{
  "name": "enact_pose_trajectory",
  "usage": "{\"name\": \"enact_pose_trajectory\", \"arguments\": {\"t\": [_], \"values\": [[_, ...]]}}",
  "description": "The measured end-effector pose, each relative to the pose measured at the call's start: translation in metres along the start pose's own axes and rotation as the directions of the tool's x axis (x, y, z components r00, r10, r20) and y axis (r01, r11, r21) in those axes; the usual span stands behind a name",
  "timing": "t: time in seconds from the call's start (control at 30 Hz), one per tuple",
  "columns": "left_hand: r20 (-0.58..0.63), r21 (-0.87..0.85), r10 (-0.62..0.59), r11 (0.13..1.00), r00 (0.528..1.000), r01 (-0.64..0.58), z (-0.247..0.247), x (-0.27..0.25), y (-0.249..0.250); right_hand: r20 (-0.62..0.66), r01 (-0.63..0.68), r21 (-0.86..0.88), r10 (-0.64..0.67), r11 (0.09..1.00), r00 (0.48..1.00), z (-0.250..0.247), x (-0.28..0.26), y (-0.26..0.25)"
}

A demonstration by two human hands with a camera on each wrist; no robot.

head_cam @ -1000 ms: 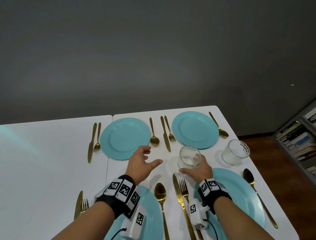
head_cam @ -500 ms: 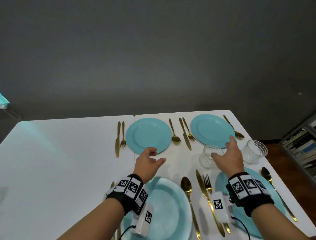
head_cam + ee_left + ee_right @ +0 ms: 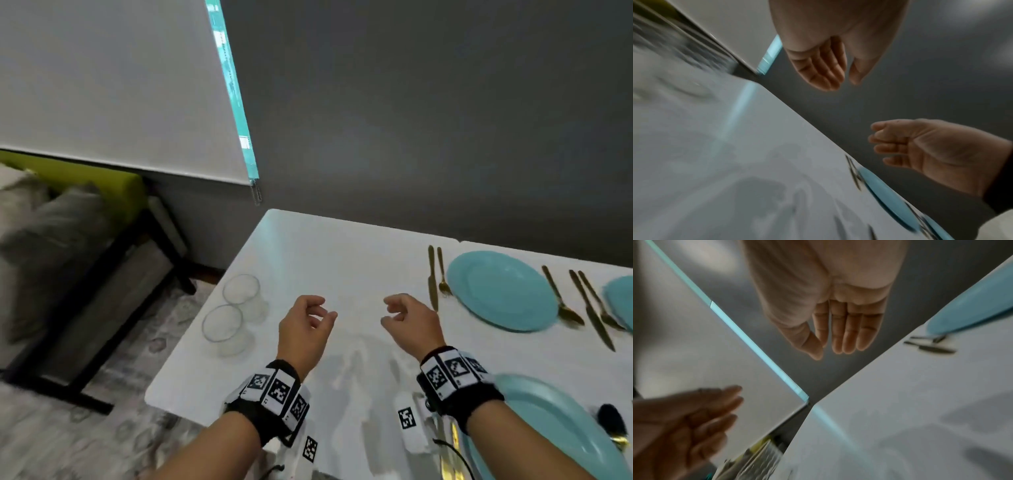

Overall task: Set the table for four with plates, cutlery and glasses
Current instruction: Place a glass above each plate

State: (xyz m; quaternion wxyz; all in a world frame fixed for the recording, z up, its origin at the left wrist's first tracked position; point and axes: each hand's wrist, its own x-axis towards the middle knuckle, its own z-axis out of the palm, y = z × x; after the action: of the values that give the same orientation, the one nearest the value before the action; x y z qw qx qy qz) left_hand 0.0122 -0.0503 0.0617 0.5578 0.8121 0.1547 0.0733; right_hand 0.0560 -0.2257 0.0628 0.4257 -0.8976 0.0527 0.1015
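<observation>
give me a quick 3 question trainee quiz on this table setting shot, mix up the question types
1. True or false: the left hand is holding a glass.
2. Multiple choice: where do the two clear glasses stand? A) beside the far teal plate B) near the table's left edge, left of the left hand C) in the right hand
3. Fill in: left of the far teal plate lie a gold knife and a gold ____.

Key
1. False. Both it and the right hand hover over the white table, fingers loosely curled, holding nothing.
2. B
3. fork
</observation>
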Motion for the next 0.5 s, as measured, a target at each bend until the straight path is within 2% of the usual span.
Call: {"name": "enact_pose_trajectory", "arguments": {"t": [0.07, 0.1, 0.17, 0.23, 0.33, 0.43, 0.5], "values": [[-0.195, -0.010, 0.001, 1.000, 0.981, -0.003, -0.037, 0.007, -0.011, 0.105, 0.026, -0.027, -0.023, 0.999, 0.994, 0.041, 0.007, -0.023], [-0.300, -0.013, -0.010, 1.000, 0.954, 0.007, -0.054, 0.010, -0.018, 0.148, 0.033, -0.047, -0.026, 0.998, 0.989, 0.061, 0.010, -0.033], [-0.483, -0.025, -0.058, 0.998, 0.873, 0.053, -0.081, 0.014, -0.034, 0.205, 0.032, -0.078, -0.015, 0.996, 0.979, 0.094, 0.016, -0.047], [-0.574, -0.043, -0.151, 0.987, 0.805, 0.155, -0.100, 0.014, -0.055, 0.251, 0.014, -0.097, 0.011, 0.995, 0.968, 0.121, 0.023, -0.057], [-0.534, -0.099, -0.339, 0.935, 0.775, 0.341, -0.112, 0.012, -0.092, 0.312, -0.001, -0.143, 0.046, 0.990, 0.949, 0.149, 0.037, -0.068], [-0.398, -0.111, -0.463, 0.881, 0.792, 0.459, -0.112, 0.017, -0.122, 0.349, -0.003, -0.181, 0.067, 0.983, 0.935, 0.168, 0.054, -0.073], [-0.313, -0.089, -0.492, 0.867, 0.812, 0.491, -0.110, 0.025, -0.134, 0.372, 0.012, -0.210, 0.069, 0.978, 0.925, 0.178, 0.064, -0.075]]}}
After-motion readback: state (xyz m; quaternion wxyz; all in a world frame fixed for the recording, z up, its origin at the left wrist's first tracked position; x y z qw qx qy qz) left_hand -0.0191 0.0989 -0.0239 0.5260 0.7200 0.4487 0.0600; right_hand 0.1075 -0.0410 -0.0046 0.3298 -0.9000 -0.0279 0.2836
